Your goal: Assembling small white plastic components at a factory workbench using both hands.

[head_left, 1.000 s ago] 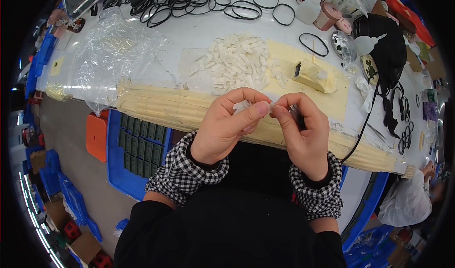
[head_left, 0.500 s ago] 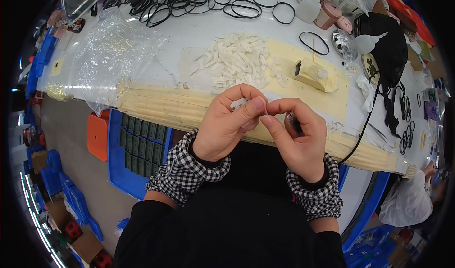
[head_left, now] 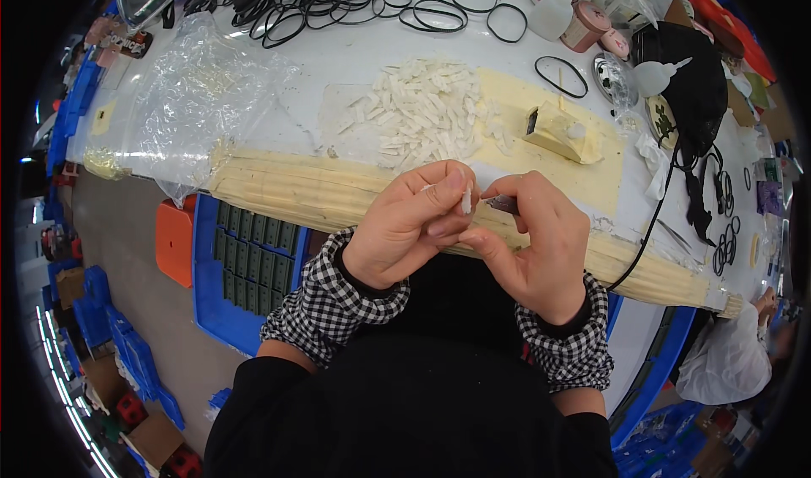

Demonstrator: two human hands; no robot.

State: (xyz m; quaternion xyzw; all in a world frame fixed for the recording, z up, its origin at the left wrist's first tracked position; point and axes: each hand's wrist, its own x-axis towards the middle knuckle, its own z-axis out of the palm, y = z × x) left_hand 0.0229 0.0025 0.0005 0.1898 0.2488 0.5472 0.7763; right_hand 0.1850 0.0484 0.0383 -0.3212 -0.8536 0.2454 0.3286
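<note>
My left hand [head_left: 414, 216] pinches a small white plastic-looking piece [head_left: 466, 198] between thumb and fingertips; a bit more white shows behind the thumb. Close beside it, my right hand [head_left: 541, 246] has its fingers curled round a small dark, flat piece [head_left: 502, 203], partly hidden, whose exact kind I cannot make out. The right thumb points toward the left fingers, apart from its own index finger. Just beyond both hands lies a loose heap of similar small white strips [head_left: 427, 111] on the table [head_left: 325, 64].
A yellowish tape-wrapped block [head_left: 559, 133] rests right of the heap. Black rubber rings [head_left: 431, 15] spread along the back, and a clear plastic bag [head_left: 198, 98] lies left. A black cable [head_left: 655, 216] hangs over the padded front edge [head_left: 287, 187]. Below stands a blue crate [head_left: 203, 267].
My right thumb has separated from its index finger and the right hand has turned, bringing the dark piece into clearer view. The white piece in my left hand now shows more plainly.
</note>
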